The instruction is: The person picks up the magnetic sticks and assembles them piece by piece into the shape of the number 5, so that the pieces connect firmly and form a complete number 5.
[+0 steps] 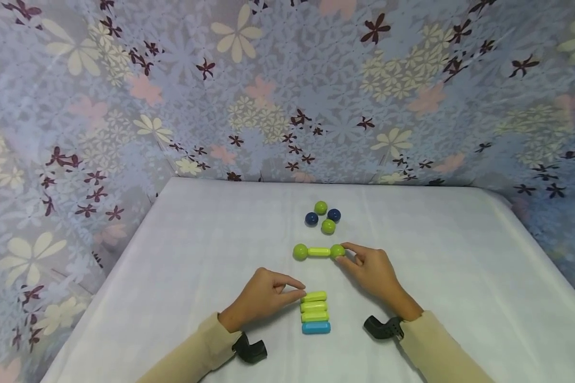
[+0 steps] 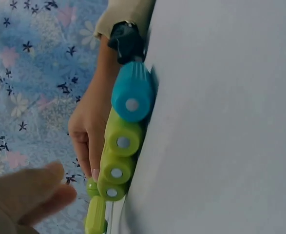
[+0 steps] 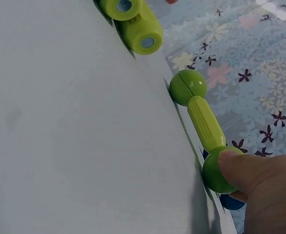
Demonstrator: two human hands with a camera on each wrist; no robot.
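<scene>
My right hand [image 1: 375, 270] pinches a green ball [image 1: 337, 251] between thumb and fingers. That ball sits at the right end of a yellow-green rod [image 1: 319, 251], and another green ball [image 1: 300, 251] caps the left end. The right wrist view shows the thumb lying over the gripped ball [image 3: 217, 173]. Nearer me, my left hand [image 1: 263, 295] holds nothing, its thumb and index finger apart, fingertips close to the left end of the farthest loose yellow-green rod [image 1: 314, 296]. Three such rods lie side by side with a blue rod [image 1: 316, 327] nearest me; round silvery ends show in the left wrist view.
Behind the joined piece, two dark blue balls [image 1: 311, 218] and two green balls [image 1: 328, 226] sit grouped on the white-covered table [image 1: 211, 229]. A flowered curtain [image 1: 278, 96] rises along the table's far edge. Each wrist wears a black camera mount [image 1: 382, 327].
</scene>
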